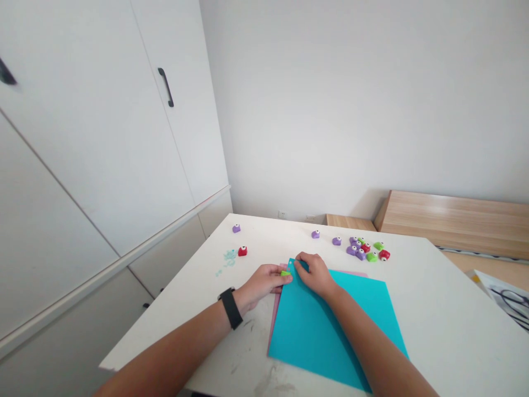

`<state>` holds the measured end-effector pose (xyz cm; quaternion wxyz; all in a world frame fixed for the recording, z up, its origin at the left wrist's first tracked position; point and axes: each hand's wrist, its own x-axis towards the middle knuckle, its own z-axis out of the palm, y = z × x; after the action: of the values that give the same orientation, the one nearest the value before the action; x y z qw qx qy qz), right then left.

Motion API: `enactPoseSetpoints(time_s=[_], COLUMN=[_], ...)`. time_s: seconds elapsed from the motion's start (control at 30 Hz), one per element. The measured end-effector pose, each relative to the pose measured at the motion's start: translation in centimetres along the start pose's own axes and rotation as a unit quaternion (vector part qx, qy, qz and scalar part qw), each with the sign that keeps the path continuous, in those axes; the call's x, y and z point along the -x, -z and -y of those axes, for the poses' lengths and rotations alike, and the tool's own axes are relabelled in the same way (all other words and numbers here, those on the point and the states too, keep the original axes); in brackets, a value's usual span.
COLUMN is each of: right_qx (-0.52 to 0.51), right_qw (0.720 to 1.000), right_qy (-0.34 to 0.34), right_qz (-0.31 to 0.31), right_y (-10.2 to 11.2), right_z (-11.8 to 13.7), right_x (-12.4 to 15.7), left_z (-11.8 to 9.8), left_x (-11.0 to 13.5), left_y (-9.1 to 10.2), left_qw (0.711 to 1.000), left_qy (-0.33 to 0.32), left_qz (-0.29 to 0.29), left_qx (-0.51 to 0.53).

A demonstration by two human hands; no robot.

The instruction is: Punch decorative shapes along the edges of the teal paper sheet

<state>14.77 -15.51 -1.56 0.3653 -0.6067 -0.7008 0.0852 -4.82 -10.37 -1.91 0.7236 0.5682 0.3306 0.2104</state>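
Note:
A turquoise sheet (318,325) lies over a pink sheet (273,314), whose edges show at the left and the far side. My left hand (268,278), with a black watch on its wrist, pinches a small green clip (285,273) at the sheets' far left edge. Fingers of my right hand (316,274) curl over the top edge near that corner, and the thumb presses on the turquoise surface. Two small pale dots mark the corner between my hands. How far the clip reaches over the sheets is hidden by my left fingers.
A red clip (242,251) and a purple clip (236,227) with eye-like tops stand at the table's far left. Several purple, red and green ones cluster around a purple clip (351,250) at the far right. White cabinets (103,110) border the left; wooden furniture (454,220) stands behind right.

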Motion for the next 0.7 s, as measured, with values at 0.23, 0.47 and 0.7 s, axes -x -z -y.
enactPoseSetpoints(time_s=[0.23, 0.47, 0.7], right_qx=[-0.007, -0.016, -0.025], right_qw=[1.0, 0.999, 0.999], right_qy=[0.008, 0.018, 0.014], right_qz=[0.015, 0.023, 0.031], right_y=[0.06, -0.06, 0.04], right_z=[-0.05, 0.07, 0.43], right_x=[0.08, 0.1, 0.02], left_z=[-0.01, 0.22, 0.78], left_x=[-0.01, 0.02, -0.11], left_y=[-0.15, -0.33, -0.33], left_qw=[1.0, 0.999, 0.997], left_qy=[-0.004, -0.012, -0.057], left_qz=[-0.008, -0.018, -0.02], left_qx=[-0.025, -0.037, -0.037])
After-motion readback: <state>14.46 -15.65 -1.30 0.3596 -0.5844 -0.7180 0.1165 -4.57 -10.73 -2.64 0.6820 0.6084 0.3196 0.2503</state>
